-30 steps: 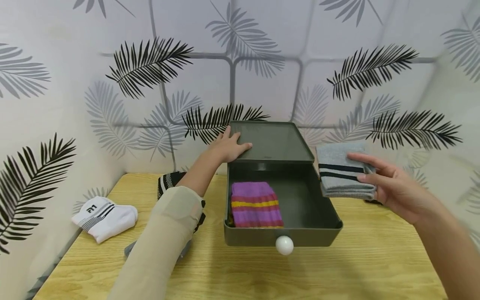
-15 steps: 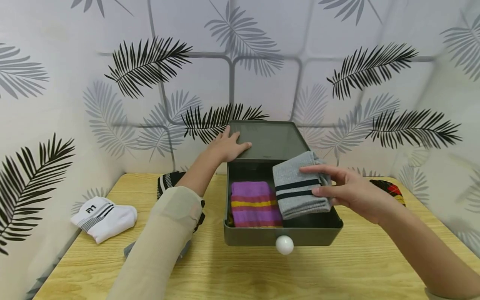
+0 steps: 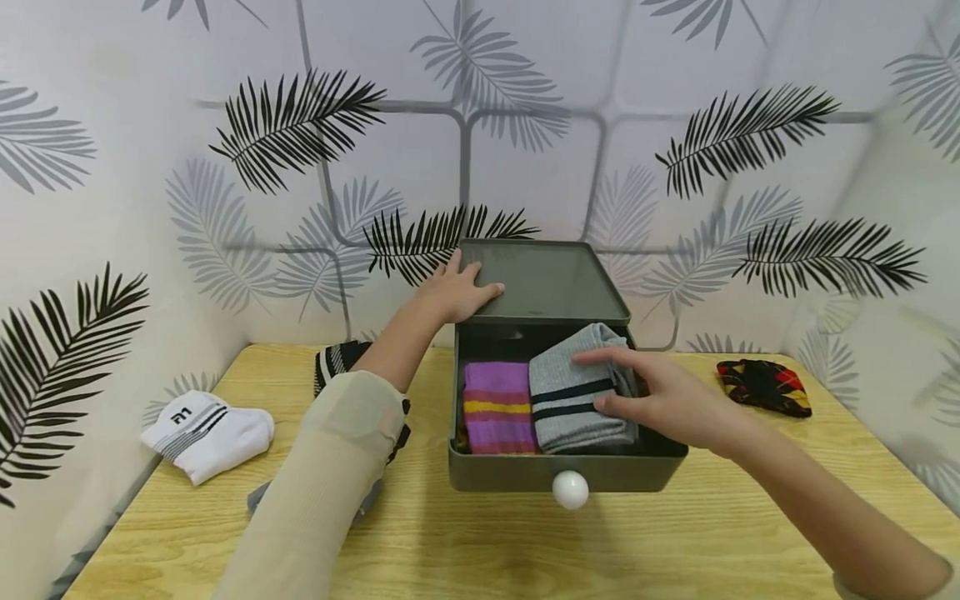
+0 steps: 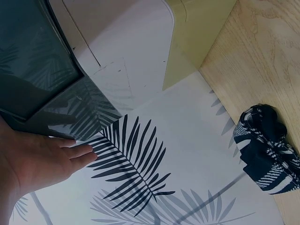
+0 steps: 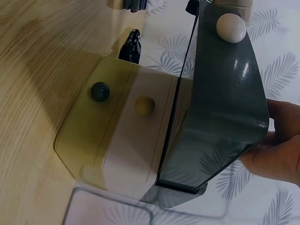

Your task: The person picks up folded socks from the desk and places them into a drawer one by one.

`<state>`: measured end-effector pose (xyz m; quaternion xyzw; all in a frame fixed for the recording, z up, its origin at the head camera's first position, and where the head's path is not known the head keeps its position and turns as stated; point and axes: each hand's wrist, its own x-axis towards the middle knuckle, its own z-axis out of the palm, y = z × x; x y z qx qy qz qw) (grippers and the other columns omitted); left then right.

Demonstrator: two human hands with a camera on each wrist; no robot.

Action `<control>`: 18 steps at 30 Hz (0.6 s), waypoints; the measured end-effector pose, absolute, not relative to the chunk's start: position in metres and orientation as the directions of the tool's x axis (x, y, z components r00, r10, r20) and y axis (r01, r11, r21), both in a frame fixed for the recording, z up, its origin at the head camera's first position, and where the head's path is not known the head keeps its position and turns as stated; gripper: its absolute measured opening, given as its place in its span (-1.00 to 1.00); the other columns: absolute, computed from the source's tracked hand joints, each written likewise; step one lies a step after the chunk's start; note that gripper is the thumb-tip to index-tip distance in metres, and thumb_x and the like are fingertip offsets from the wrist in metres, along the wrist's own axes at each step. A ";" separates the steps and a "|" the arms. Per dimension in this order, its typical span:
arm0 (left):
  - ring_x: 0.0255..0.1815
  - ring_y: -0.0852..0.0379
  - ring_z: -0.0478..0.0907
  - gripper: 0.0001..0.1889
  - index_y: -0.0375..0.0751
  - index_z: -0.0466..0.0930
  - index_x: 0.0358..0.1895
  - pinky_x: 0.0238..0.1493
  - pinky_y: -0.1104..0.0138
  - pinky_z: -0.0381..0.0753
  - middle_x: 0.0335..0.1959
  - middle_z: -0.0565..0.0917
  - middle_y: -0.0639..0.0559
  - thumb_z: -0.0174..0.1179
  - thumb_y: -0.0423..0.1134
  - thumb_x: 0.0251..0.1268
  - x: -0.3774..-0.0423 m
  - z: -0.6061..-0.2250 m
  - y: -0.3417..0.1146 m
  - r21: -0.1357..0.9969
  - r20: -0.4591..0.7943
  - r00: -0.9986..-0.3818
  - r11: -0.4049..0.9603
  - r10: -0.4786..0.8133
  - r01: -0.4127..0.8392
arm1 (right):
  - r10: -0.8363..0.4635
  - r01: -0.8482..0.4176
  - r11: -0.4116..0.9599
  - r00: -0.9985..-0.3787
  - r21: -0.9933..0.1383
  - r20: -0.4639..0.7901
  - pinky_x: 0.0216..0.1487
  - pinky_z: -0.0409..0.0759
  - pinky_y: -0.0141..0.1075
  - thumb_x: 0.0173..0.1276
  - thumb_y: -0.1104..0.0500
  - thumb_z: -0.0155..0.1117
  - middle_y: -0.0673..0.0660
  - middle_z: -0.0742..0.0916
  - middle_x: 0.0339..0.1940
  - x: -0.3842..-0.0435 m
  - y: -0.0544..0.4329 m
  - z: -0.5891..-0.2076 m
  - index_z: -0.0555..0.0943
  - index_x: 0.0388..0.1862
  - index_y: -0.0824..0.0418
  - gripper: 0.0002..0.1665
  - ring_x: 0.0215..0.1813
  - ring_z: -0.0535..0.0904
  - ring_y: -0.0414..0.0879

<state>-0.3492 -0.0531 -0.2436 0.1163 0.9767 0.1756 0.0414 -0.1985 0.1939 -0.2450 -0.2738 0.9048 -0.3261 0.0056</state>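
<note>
White knob (image 3: 570, 490) sits closest, on the front of the open dark drawer (image 3: 506, 475). Inside, the folded gray sock (image 3: 570, 421) is snug against the striped purple sock (image 3: 498, 408). Right hand (image 3: 663, 396) has thumb and index bent, pinching the gray one's right side; can't see its other fingers. Further back, left hand (image 3: 453, 293) rests on the cabinet top's (image 3: 551, 279) left edge, fingers spread, nothing gripped. Argyle sock's (image 3: 768, 387) on the bench (image 3: 465, 554), off right.

folded grey sock (image 3: 570, 402), two black stripes, tilted in open dark drawer (image 3: 510, 474)
</note>
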 end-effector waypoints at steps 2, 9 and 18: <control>0.43 -0.13 -0.33 -0.27 -0.02 -0.14 0.48 0.33 0.02 -0.20 0.46 -0.36 -0.07 -0.31 0.27 0.36 -0.350 -0.244 -0.054 0.356 -0.039 -0.969 0.909 0.244 0.215 | -0.511 -0.545 0.702 -0.834 -0.459 0.209 -0.03 0.45 -0.02 0.23 0.20 0.30 0.17 0.57 0.09 -0.196 0.190 -0.246 0.49 0.18 0.12 -0.49 0.01 0.50 0.04; 0.43 -0.12 -0.35 -0.27 -0.01 -0.15 0.48 0.34 0.02 -0.22 0.46 -0.37 -0.08 -0.31 0.27 0.36 -0.350 -0.243 -0.056 0.362 -0.041 -0.969 0.908 0.242 0.211 | -0.533 -0.560 0.828 -0.807 -0.043 0.253 -0.37 0.44 -0.19 0.10 0.14 0.41 0.06 0.56 -0.47 -0.192 0.178 -0.249 0.59 0.06 0.05 -0.52 -0.39 0.44 -0.03; 0.43 -0.12 -0.35 -0.26 0.01 -0.16 0.48 0.34 0.02 -0.23 0.46 -0.38 -0.06 -0.32 0.29 0.36 -0.350 -0.243 -0.054 0.366 -0.056 -0.967 0.907 0.247 0.211 | -0.590 -0.550 0.807 -0.751 0.214 0.295 -0.55 0.22 -0.32 0.00 0.01 0.47 0.01 0.34 -0.60 -0.192 0.182 -0.253 0.70 -0.09 -0.01 -0.58 -0.54 0.22 -0.12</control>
